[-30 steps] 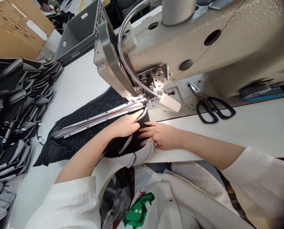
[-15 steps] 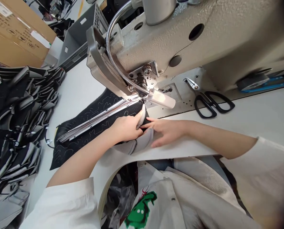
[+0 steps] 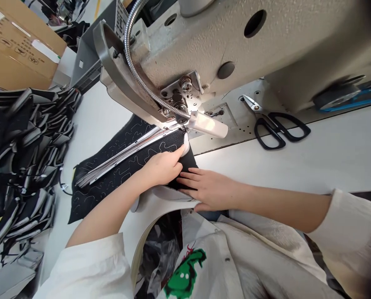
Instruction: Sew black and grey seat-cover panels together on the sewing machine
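A black fabric piece [image 3: 111, 193] with pale squiggly stitching lies under the head of a sewing machine [image 3: 204, 45]. My left hand [image 3: 160, 168] is closed on this fabric, its index finger stretched to a light grey edge strip [image 3: 186, 145] just before the needle area. Whatever lies under its curled fingers is hidden. My right hand [image 3: 212, 189] rests flat and open, fingers spread over the fabric's near right part and its grey underside at the table edge. A long metal guide [image 3: 123, 160] with white edges runs across the fabric to the presser foot area.
Black-handled scissors [image 3: 274, 128] lie right of the needle area. Stacks of black and grey fabric pieces [image 3: 26, 166] fill the left side. Behind them are a cardboard box [image 3: 20, 45] and a grey crate [image 3: 89, 58]. The white table [image 3: 328, 145] has a curved cut-out near my body.
My right hand has moved toward me and flattened on the fabric. The folded grey flap now lies spread lower, showing more black fabric. My left index finger has straightened along the edge strip.
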A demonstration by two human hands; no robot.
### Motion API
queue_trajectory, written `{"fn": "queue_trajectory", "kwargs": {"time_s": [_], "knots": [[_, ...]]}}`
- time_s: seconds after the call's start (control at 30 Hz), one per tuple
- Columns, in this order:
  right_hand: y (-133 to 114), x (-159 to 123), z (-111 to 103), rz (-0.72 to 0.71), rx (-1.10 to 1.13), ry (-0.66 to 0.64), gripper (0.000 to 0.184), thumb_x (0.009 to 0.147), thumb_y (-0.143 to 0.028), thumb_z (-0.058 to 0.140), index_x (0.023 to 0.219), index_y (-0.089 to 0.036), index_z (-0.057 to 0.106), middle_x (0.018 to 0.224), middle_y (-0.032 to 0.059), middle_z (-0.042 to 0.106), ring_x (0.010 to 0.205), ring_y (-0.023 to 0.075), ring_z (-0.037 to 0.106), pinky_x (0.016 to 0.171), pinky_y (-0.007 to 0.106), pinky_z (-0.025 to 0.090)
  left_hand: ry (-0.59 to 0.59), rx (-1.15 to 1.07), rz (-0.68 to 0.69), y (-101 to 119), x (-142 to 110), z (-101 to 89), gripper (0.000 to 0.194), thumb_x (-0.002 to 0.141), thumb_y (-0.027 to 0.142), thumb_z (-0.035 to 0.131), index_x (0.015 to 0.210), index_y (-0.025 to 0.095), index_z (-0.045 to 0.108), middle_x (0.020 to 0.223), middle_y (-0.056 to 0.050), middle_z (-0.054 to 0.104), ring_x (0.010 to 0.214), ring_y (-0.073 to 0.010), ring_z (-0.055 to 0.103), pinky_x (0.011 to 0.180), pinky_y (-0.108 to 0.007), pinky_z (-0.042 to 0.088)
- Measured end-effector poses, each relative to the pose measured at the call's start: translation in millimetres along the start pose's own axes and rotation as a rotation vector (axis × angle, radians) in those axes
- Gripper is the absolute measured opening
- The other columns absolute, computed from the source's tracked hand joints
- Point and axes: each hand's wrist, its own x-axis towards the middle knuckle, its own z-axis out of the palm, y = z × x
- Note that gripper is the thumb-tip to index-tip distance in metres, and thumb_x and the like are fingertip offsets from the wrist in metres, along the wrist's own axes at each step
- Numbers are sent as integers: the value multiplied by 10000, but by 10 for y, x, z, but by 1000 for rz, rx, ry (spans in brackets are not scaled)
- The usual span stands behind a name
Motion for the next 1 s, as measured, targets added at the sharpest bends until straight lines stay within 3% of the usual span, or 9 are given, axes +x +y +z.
{"fn": "queue_trajectory", "kwargs": {"time_s": [0.13, 0.3, 0.47, 0.57, 0.7, 0.83, 1.0], "knots": [[228, -5, -28, -60, -66, 75, 342, 915, -348, 559, 1188, -162, 646, 1347, 148, 533, 1263, 262, 472, 1058, 434, 332, 0, -36, -39, 26, 58, -47, 639, 827, 210, 334, 1465, 211, 308, 963, -75, 714, 831, -251, 672, 643, -289, 460], [370, 70, -90, -74, -137, 114, 302, 902, -325, 567, 1106, -129, 673, 1224, 142, 610, 1191, 282, 507, 997, 442, 383, -60, 97, -8, 18, 24, -96, 688, 809, 252, 395, 1478, 181, 250, 954, -103, 709, 848, -305, 669, 640, -332, 468], [392, 207, -86, -24, -201, 93, 424, 910, -355, 555, 1236, -86, 594, 1163, 144, 633, 1138, 286, 525, 984, 452, 385, -6, 50, -9, -41, 121, -86, 586, 823, 194, 348, 1405, 258, 373, 950, -64, 706, 848, -261, 671, 645, -297, 469], [300, 234, -56, 135, -216, 75, 605, 877, -502, 565, 1276, -47, 557, 1236, 174, 595, 1198, 328, 480, 1056, 495, 312, 51, 61, -31, -70, 186, -39, 625, 829, 203, 380, 1446, 272, 309, 1008, -60, 697, 884, -255, 672, 697, -303, 492], [158, 215, -16, 330, -191, 66, 873, 823, -664, 522, 1351, 28, 455, 1383, 231, 464, 1318, 389, 347, 1100, 513, 251, 124, 44, 55, -118, 214, 10, 656, 834, 183, 409, 1474, 246, 283, 1205, -81, 628, 1041, -251, 637, 850, -319, 499], [152, 286, 29, 371, -144, 15, 909, 822, -669, 512, 1355, 64, 429, 1389, 267, 438, 1342, 393, 315, 1119, 500, 229, 139, -69, 82, -147, 285, 39, 583, 858, 140, 370, 1438, 206, 374, 1225, -90, 616, 1127, -223, 596, 947, -302, 470], [222, 407, 37, 425, -145, 31, 922, 799, -710, 498, 1318, 52, 472, 1373, 267, 454, 1344, 396, 313, 1135, 501, 209, 291, -108, 60, -163, 390, 141, 514, 882, 153, 339, 1379, 178, 469, 1249, -99, 593, 1135, -211, 577, 983, -302, 453]]}}
